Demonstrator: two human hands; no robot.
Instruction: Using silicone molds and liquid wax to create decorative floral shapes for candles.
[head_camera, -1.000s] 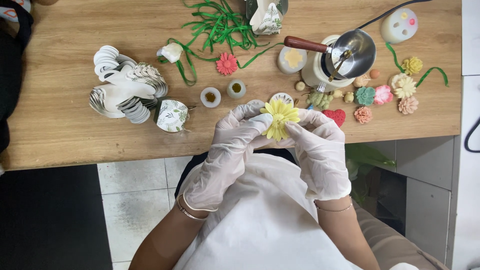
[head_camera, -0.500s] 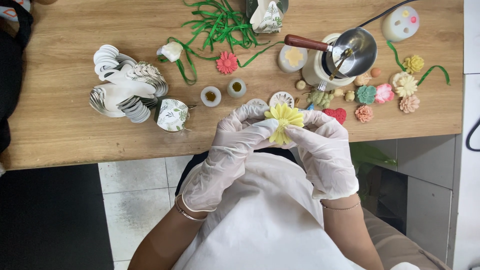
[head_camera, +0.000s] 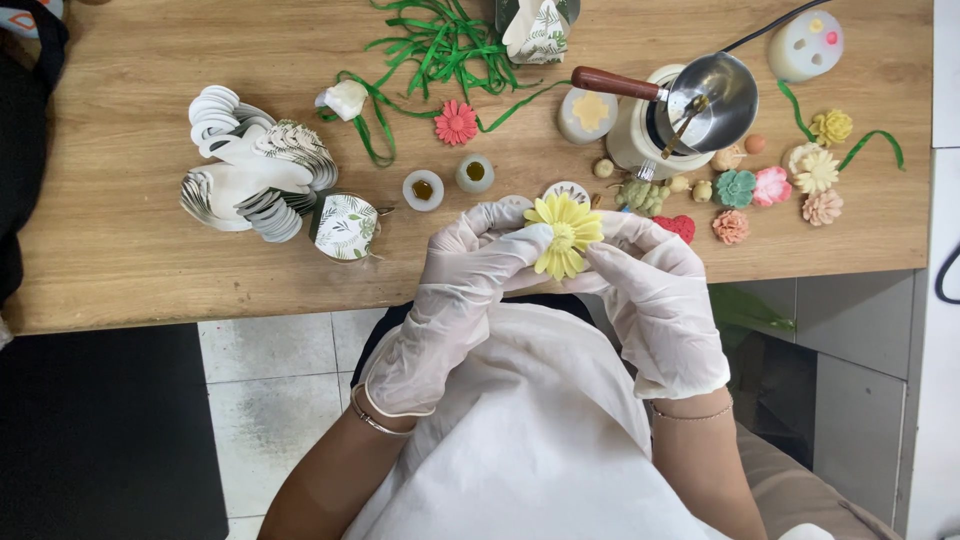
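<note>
Left hand (head_camera: 470, 265) and right hand (head_camera: 655, 285), white-gloved, both clamped on yellow daisy-shaped wax flower (head_camera: 565, 235), held just above near edge of wooden worktop (head_camera: 120, 260). Red heart-shaped piece (head_camera: 678, 226) just beside right hand.

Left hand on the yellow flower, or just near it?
Touching. The head view shows the left hand with its gloved fingertips pressed against the petals of the yellow flower, no gap between them; the right hand holds it from the other side.
</note>
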